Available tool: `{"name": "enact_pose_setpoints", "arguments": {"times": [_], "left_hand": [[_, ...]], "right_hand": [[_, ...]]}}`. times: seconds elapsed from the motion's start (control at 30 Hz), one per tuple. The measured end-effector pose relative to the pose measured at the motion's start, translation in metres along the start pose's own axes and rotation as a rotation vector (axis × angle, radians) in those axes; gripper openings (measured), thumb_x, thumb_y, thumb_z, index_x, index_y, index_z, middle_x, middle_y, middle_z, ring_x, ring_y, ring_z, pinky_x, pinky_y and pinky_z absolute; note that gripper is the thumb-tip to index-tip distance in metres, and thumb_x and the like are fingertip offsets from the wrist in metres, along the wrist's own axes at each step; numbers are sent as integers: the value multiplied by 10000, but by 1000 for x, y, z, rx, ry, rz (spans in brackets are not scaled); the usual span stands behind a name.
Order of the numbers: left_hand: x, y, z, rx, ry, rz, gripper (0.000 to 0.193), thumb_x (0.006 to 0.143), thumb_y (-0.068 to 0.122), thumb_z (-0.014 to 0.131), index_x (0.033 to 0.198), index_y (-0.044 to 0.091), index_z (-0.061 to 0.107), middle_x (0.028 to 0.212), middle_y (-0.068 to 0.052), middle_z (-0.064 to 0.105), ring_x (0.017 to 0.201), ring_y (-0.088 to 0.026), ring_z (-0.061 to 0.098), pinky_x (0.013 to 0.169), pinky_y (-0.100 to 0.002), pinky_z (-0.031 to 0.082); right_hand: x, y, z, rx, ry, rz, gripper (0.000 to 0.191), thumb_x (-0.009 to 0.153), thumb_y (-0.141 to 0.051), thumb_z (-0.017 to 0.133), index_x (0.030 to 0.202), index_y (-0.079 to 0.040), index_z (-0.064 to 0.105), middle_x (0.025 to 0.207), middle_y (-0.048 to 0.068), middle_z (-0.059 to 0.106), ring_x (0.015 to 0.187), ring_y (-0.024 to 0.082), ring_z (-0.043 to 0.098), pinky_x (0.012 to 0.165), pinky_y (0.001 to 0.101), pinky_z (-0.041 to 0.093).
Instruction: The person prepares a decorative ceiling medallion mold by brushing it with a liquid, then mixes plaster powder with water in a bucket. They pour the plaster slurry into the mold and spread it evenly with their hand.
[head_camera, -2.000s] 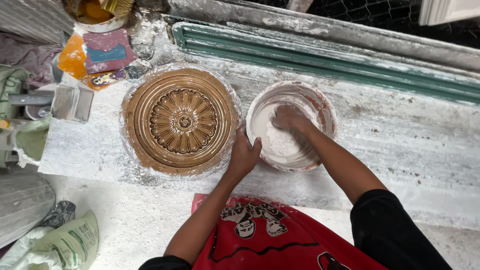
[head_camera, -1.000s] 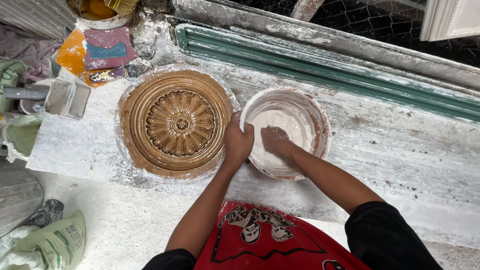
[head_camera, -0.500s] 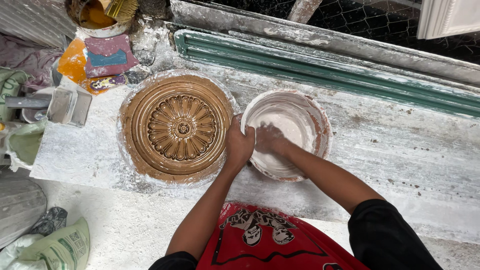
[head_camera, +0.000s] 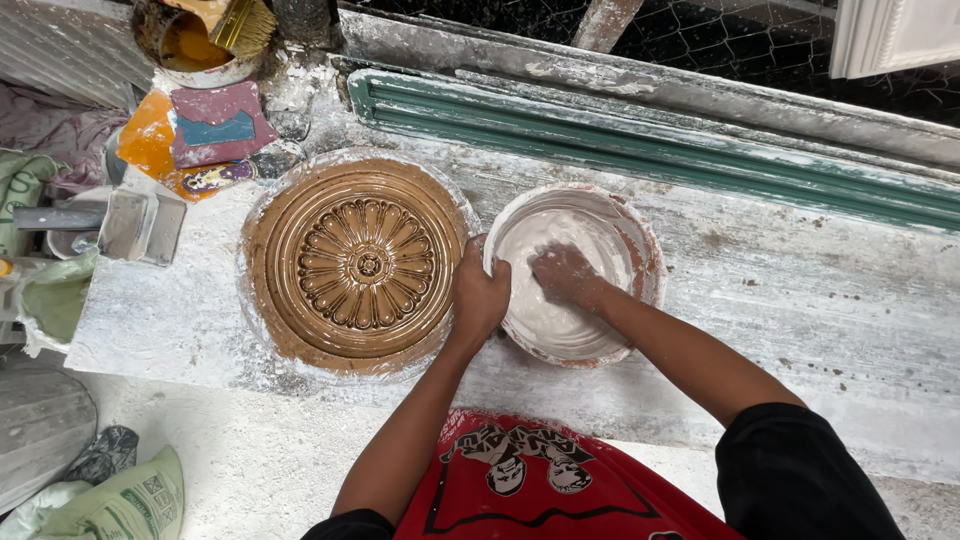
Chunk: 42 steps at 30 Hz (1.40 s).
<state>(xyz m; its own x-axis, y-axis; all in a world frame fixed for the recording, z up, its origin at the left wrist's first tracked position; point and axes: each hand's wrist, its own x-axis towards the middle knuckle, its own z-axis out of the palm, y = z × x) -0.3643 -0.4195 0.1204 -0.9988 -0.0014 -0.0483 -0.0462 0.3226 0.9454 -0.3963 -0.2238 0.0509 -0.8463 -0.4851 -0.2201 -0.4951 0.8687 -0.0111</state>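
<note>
Now your left hand (head_camera: 480, 295) grips the bowl (head_camera: 640, 250) rim on the worktop (head_camera: 800, 300), beside the brown mould (head_camera: 355, 265). Your right hand (head_camera: 562, 275), fingers loosely curled, sits in the white mix; hold the rim firm and stir evenly.

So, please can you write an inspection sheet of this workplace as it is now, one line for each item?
Surface: bench caked with white, splashed and stained.
Job's things: white bowl holding wet white mix; round brown mould with flower relief beside it, apart from it.
Clutter: metal trowel, coloured scrapers, a pot with a brush, sacks on the floor.
Grippers: left hand grips the bowl's rim; right hand is in the mix, coated white.
Cables: nothing seen.
Surroundings: long green moulding along the bench's back, wire mesh behind it.
</note>
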Motion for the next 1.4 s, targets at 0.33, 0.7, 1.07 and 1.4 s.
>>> {"name": "enact_pose_setpoints", "arguments": {"times": [0.33, 0.7, 1.07, 1.4], "left_hand": [[-1, 5, -1, -83, 2, -10, 370, 870, 95, 586, 1222, -18, 597, 1040, -231, 729, 965, -362, 730, 887, -449, 552], [1, -1, 1, -11, 0, 15, 345, 886, 108, 595, 1199, -37, 607, 1048, -253, 718, 974, -386, 713, 897, -471, 538], [-1, 1, 1, -83, 5, -22, 359, 880, 116, 569, 1212, -17, 596, 1033, -231, 728, 952, -361, 733, 883, -452, 556], [0, 0, 2, -103, -13, -18, 379, 881, 85, 582, 1242, -30, 578, 1059, -227, 721, 983, -327, 730, 901, -433, 549]], "right_hand": [[-8, 0, 15, 276, -600, 376, 394, 934, -336, 616, 1098, -9, 764, 1119, 229, 717, 1044, 389, 710, 945, 497, 532], [-6, -8, 1, 355, -486, 262, 361, 788, -257, 709, 988, 43, 717, 951, 260, 728, 934, 390, 734, 853, 493, 580], [16, -20, 15, 257, -355, 300, 299, 886, -180, 616, 1021, 64, 721, 1096, 295, 666, 1027, 415, 676, 943, 466, 545], [7, -21, 24, 261, -169, 249, 310, 923, -193, 577, 1144, 17, 631, 1199, 266, 625, 1118, 428, 604, 981, 516, 467]]}}
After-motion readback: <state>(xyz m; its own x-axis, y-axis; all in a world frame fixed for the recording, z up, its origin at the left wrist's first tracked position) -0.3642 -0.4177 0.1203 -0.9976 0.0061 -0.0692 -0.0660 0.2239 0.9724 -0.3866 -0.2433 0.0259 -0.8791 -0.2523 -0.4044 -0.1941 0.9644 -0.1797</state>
